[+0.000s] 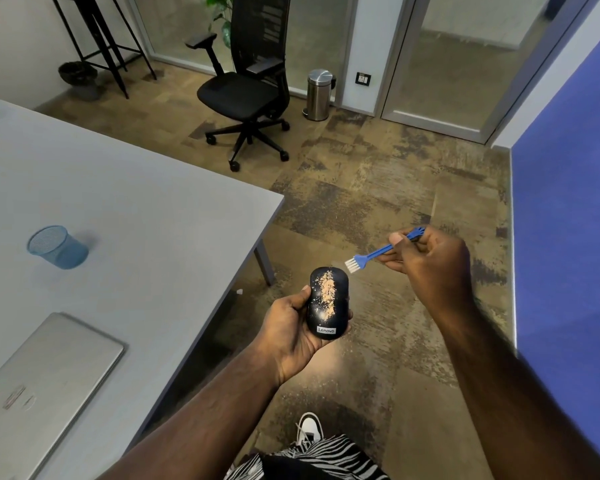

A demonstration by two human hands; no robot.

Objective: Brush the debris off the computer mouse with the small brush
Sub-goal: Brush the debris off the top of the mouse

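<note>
My left hand (293, 336) grips a black computer mouse (327, 303) from below and the left, held over the floor beside the table. A streak of tan debris (328, 294) runs down the mouse's top. My right hand (430, 263) pinches the handle of a small blue brush (378, 251). Its white bristles (352, 266) point down and left, hanging just off the upper right of the mouse and not touching it.
A grey table (125, 202) fills the left, with a blue mesh pen cup (58, 247) and a closed silver laptop (45, 372) on it. A black office chair (250, 84) and a steel bin (319, 95) stand behind. A blue partition (568, 220) is at right.
</note>
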